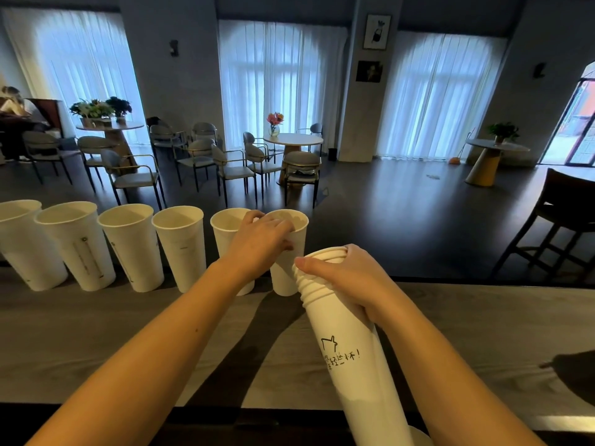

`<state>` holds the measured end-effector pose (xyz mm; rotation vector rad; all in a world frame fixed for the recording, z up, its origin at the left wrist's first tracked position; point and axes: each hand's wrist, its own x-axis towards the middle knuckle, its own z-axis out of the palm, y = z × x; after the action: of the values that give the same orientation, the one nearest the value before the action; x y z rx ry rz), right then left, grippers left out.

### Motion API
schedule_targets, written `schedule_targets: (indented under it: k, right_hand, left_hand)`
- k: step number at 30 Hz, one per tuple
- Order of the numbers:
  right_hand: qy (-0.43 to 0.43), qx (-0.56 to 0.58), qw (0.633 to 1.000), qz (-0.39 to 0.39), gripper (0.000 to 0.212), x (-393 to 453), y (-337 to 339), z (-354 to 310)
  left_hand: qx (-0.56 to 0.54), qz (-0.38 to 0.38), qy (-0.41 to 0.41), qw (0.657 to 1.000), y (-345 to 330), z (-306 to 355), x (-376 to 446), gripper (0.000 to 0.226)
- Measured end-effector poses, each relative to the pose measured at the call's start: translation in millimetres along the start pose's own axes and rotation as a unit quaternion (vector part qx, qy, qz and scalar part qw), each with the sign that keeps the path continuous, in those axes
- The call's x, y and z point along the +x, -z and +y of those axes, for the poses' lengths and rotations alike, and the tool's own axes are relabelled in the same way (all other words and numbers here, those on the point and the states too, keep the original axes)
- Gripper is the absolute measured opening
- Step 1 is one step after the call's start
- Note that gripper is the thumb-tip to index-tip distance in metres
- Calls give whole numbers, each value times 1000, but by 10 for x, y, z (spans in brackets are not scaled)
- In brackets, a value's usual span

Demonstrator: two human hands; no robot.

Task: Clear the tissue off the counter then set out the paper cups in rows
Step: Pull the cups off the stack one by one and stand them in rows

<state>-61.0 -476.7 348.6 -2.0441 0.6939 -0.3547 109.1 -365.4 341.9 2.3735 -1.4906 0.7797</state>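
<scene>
Several white paper cups stand upright in one row along the far edge of the grey counter point(96, 333); the leftmost cup point(22, 246) is cut by the frame edge. My left hand point(257, 243) grips the rim of the rightmost cup in the row point(285, 278), which stands on the counter. My right hand point(341, 278) holds the top of a tall stack of nested paper cups point(357, 365) with black writing on it, tilted toward me. No tissue is visible on the counter.
Beyond the counter lies a café floor with chairs point(231, 169), round tables point(293, 140) and curtained windows. A dark bar stool point(560, 226) stands at the right. A dark shape point(576, 378) sits on the counter's right end. A person sits far left.
</scene>
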Motion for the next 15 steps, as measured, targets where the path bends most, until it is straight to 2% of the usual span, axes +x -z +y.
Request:
schedule_targets:
  k: [6,15]
  right_hand:
    - [8,0,1000,-4,105,-37,-11,-17]
    - [7,-6,1000,-5,102,-51,-10,-6]
  left_hand:
    - [15,-29,7,999,11,-33,-5,23]
    - [-8,-14,8,1000,29,-12,-38,46]
